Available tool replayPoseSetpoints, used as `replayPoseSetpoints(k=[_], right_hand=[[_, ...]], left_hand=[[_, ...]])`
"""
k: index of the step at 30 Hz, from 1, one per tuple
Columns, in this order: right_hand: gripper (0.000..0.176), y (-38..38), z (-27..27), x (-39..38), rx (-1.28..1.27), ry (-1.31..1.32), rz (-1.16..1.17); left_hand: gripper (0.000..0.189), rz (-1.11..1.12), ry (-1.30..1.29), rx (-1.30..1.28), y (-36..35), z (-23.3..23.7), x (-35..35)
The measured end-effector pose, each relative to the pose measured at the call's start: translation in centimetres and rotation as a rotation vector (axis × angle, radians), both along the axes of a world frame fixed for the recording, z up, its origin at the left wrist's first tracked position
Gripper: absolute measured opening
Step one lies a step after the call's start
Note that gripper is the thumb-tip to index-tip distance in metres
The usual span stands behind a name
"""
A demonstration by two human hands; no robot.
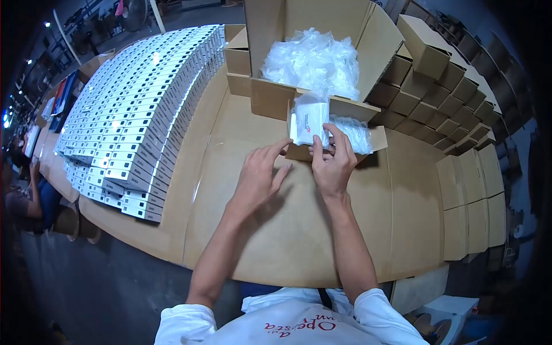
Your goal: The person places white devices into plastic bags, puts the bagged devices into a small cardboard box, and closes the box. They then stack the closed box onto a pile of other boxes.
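Note:
A white packet in clear plastic (311, 122) stands upright at the near left end of a small open carton (299, 153). My right hand (334, 164) grips the packet's right edge between thumb and fingers. At its lower left corner is my left hand (259, 177), thumb and fingers apart, fingertips near the carton's edge; whether they touch it is unclear. More plastic-wrapped packets (352, 135) fill the right part of the small carton. Behind it, a large open box (372, 40) holds a heap of clear plastic bags (313, 60).
Stacked white boxes (144, 109) cover the left of the cardboard-topped table (230, 253). Brown cartons (443, 106) are piled at the right, with more (471, 201) nearer the right edge. A person's arm (35, 190) shows at the far left.

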State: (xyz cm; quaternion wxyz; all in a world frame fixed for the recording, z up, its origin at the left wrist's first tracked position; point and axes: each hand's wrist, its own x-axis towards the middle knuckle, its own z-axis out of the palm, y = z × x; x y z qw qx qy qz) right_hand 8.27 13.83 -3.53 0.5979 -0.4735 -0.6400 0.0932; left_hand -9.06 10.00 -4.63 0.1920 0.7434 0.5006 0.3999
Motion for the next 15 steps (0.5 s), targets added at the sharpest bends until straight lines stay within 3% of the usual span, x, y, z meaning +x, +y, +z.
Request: replayPoseSetpoints(k=[5,15], right_hand=[[0.03,-0.9,0.3,-0.5,0.069,-0.372,-0.117],[0.017,2.8,1.8,-2.9,-0.21,-0.557,-0.131]], left_hand=[[0.052,0.038,-0.061,-0.049,0.4,-0.1,-1.0],[0.053,0.089,-0.233,-0.091,3.6,0.9,-2.1]])
